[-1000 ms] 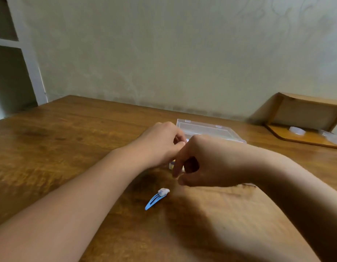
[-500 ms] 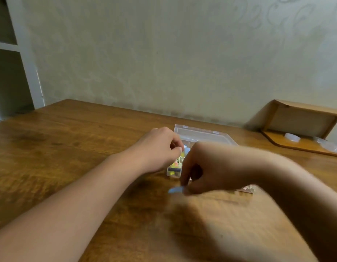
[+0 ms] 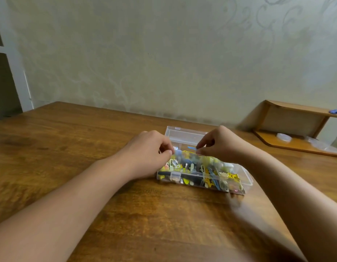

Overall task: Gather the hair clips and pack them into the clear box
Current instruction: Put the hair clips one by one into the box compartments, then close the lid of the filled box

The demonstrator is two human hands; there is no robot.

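Many hair clips (image 3: 199, 167) fill the clear box (image 3: 247, 179); right hand (image 3: 223, 143) fingers pinch a blue clip (image 3: 191, 147).

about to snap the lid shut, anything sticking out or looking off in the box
The hair clips are heaped above the rim of the clear box, so the lid may not close flat. The right hand pinches a blue clip over the pile.

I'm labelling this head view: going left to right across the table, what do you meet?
Left hand → blue hair clip pinched by the right hand → clear box, far right end → wooden shelf with a small clear lid.
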